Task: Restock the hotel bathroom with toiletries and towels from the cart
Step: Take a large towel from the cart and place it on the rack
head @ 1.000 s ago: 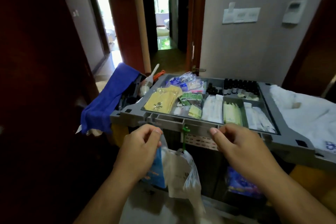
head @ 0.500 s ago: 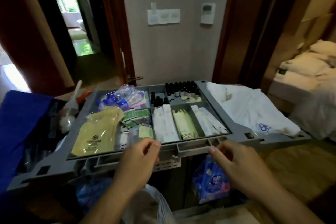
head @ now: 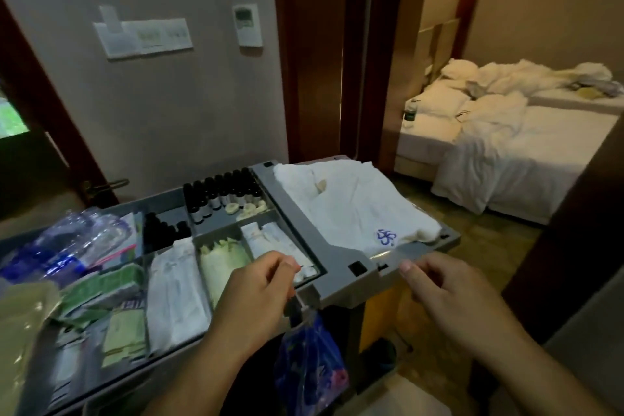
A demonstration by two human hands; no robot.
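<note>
Beige wall fills the back of the view, and it carries a white switch panel and a small thermostat. Beside it stands a dark wooden door frame, which opens to a bedroom with a bed covered in crumpled white linen. In front of the wall stands the grey plastic cart, and its top is a tray divided in compartments. On the right part of the top lies a folded white towel with a blue mark near its front corner. The toiletries are in the compartments to the left of the towel. A row of dark bottles stands upright at the back, and white sachets lie flat in a long compartment. Pale green packets lie just beside them. A clear plastic bag with blue things inside lies at the far left. A blue bag hangs under the front rim. The left hand is over the front rim with curled fingers and the thumb against the forefinger; I cannot tell if it pinches something. The right hand is near the right front corner with loosely curled fingers, and nothing shows in it.
</note>
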